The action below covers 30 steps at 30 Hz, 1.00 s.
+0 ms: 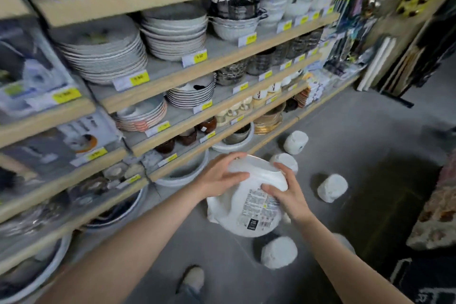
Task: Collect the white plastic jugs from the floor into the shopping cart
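Both hands hold one white plastic jug (246,207) in the air above the grey floor (345,131), in front of the lowest boards of the shelving (187,106). The left hand (222,175) lies on the jug's upper left side, fingers spread and curved over its rounded top. The right hand (283,195) grips the jug's right side, fingers curled onto the white surface just above the printed label (259,207), which faces up toward the camera.

Taking the held jug as the landmark: a second jug (285,161) lies on the floor just beyond it, partly hidden behind the right hand. A third (295,142) lies farther beyond, close to the foot of the shelving. A fourth (332,187) lies to its right, well apart. A fifth (278,252) lies on the floor just nearer the person, below the held jug. A shoe (192,277) shows on the floor nearer still, to the lower left. The shelving to the jug's left carries stacked plates and bowls with yellow price tags.
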Motion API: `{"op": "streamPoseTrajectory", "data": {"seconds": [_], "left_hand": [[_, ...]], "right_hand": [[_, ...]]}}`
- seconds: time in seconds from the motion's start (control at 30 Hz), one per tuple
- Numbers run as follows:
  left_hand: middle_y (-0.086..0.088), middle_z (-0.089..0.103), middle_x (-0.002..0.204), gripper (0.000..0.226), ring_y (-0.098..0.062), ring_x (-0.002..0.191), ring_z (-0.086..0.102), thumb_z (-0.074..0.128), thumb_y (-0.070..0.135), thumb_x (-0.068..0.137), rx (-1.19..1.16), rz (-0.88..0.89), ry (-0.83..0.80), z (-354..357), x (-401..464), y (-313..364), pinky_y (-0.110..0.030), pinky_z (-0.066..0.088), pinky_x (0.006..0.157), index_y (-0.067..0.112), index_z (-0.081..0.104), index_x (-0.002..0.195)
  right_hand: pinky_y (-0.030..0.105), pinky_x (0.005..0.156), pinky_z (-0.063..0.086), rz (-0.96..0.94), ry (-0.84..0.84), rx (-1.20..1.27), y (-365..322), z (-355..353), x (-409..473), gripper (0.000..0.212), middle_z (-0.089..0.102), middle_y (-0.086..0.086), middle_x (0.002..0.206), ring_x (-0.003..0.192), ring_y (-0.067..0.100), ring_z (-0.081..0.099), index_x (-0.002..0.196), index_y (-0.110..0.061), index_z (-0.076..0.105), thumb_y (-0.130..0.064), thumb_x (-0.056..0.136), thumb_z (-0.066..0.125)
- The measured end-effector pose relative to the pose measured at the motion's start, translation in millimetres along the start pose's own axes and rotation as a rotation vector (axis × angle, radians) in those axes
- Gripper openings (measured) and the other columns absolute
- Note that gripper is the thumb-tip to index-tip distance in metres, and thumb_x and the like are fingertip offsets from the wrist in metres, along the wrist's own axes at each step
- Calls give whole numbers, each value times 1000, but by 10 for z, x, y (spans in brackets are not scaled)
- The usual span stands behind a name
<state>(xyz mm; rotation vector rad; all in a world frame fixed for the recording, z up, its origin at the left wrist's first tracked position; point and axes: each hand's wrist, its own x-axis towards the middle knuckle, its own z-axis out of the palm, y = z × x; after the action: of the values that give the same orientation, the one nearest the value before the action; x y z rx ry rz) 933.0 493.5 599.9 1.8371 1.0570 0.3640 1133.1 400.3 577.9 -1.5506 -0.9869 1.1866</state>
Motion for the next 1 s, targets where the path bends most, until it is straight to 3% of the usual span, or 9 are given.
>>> {"op": "streamPoseTrajectory", "data": {"seconds": [0.1,0.17,0.23,0.33,0.5,0.67,0.77,0.9,1.0], "left_hand": [[13,46,139,53,-8,127,43,52,66,78,-29,-41,230,-164,-416,-10,-41,37,107,50,44,128],[14,45,140,45,-7,127,41,52,61,83,-36,-87,351,-312,-714,-24,-40,36,107,51,46,127],[12,44,140,40,-8,124,41,51,59,87,-39,-137,431,-479,-1044,-63,-39,35,105,55,44,126],[11,44,140,42,-12,124,44,44,73,78,-46,-231,549,-747,-1549,-169,-43,36,105,66,40,119],[7,50,135,48,-14,116,50,46,67,84,-71,-340,758,-1189,-2468,-398,-43,38,106,50,45,128],[-2,56,130,51,-16,105,57,47,62,87,-67,-424,922,-1510,-3614,-704,-45,45,100,38,46,133],[-4,61,123,48,-13,96,62,50,50,92,-60,-456,1019,-1638,-4387,-928,-42,50,94,30,46,135],[-5,60,123,48,-12,99,57,52,47,92,-58,-489,1131,-1778,-5511,-1150,-30,47,90,25,47,135],[-5,56,131,50,-12,107,53,54,46,92,-18,-542,1214,-1787,-6360,-1303,-24,39,91,23,48,136]], "right_hand": [[35,92,50,-24,-43,14,-211,328,-57,73,56,-5,122,109,13,58,118,-38,50,-53,53,80],[31,91,49,-38,-113,-18,-361,574,-86,69,58,-6,121,106,9,59,121,-37,49,-52,61,80],[25,83,50,-34,-220,-25,-545,861,-143,64,60,-2,119,101,9,61,123,-35,49,-44,68,80],[21,78,48,-56,-349,-72,-741,1355,-204,54,59,-4,116,96,5,60,125,-29,50,-32,78,76],[13,68,47,-120,-542,-145,-1036,2353,-455,42,59,-8,106,87,-1,57,116,-29,49,-25,81,72],[36,90,50,-204,-738,-258,-1171,3414,-977,68,57,-2,121,105,16,58,122,-34,50,-58,64,76],[29,82,46,-237,-824,-301,-1227,4063,-1478,53,55,-4,118,101,15,56,123,-34,49,-42,77,74],[35,84,52,-283,-948,-336,-1200,4913,-2243,51,58,-6,119,98,15,60,118,-41,49,-50,73,73],[25,68,50,-309,-1031,-324,-1123,5463,-2926,52,58,-5,117,91,9,60,121,-36,50,-45,75,72]]}}
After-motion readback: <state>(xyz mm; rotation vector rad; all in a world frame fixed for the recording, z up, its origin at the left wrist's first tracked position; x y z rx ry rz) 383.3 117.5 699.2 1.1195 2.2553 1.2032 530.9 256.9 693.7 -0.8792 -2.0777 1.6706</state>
